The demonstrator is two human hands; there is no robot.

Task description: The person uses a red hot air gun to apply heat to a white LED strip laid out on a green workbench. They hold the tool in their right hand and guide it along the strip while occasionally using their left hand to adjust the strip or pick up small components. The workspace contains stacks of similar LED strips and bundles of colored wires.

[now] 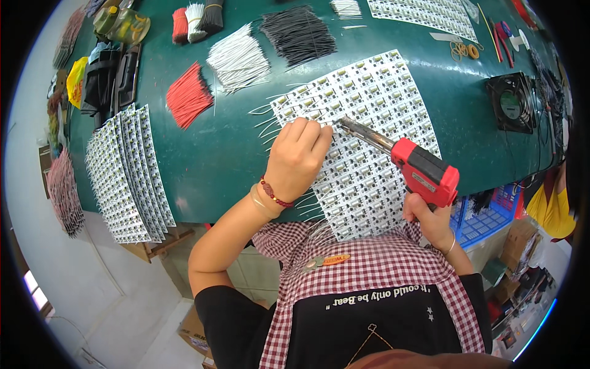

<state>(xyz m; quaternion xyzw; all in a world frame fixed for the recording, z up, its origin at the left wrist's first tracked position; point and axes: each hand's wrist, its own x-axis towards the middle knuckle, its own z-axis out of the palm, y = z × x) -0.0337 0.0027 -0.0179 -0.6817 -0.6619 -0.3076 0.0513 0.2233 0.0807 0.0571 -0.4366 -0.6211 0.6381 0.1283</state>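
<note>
Left grip (pixel 298 154): fingertips hidden | far board sheet (pixel 427 17): cut off above

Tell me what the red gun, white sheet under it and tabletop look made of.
Red gun: probably moulded plastic, by its smooth sheen; its barrel looks metal, greyish, shiny. White sheet: likely matte circuit board, by its mounted parts. Tabletop: perhaps smooth vinyl, softly reflective.

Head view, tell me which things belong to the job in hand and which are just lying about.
Seemingly in the job:
- red-and-black soldering gun, in the right hand
- white rectangular circuit-board sheet, under the left hand
- loose pile of thin white wires

Probably lying about:
- clear yellowish bottle
- tan ring-shaped roll
</note>
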